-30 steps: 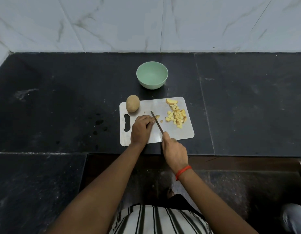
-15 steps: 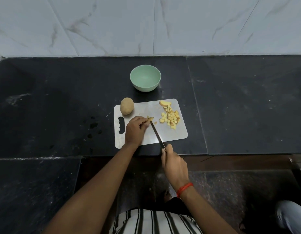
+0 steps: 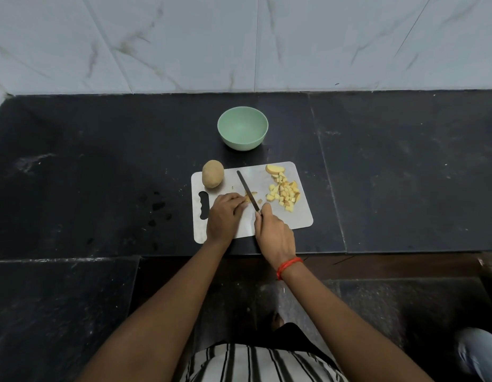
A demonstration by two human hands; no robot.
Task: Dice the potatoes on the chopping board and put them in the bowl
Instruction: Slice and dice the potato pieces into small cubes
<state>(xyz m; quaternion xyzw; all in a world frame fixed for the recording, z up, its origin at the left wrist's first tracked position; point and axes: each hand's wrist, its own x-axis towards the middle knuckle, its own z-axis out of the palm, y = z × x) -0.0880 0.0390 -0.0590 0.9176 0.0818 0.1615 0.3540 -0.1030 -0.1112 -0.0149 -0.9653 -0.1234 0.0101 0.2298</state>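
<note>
A white chopping board (image 3: 300, 219) lies on the black counter. My left hand (image 3: 224, 216) holds down a small potato strip (image 3: 249, 197) at the board's middle with curled fingers. My right hand (image 3: 275, 234) grips a knife (image 3: 247, 194) whose blade lies across that strip, tip pointing away. A pile of diced potato (image 3: 283, 194) sits on the board's right side, with a larger slice (image 3: 275, 169) behind it. A whole unpeeled potato (image 3: 212, 173) rests at the board's far left corner. The pale green bowl (image 3: 242, 128) stands behind the board with nothing in it.
Dark wet spots (image 3: 158, 206) mark the counter left of the board. The counter's front edge (image 3: 377, 252) runs just under my wrists. A marble wall (image 3: 239, 42) closes the back.
The knife has moved forward over the strip, its tip farther toward the bowl, and my right hand came onto the board. The left hand stays on the strip.
</note>
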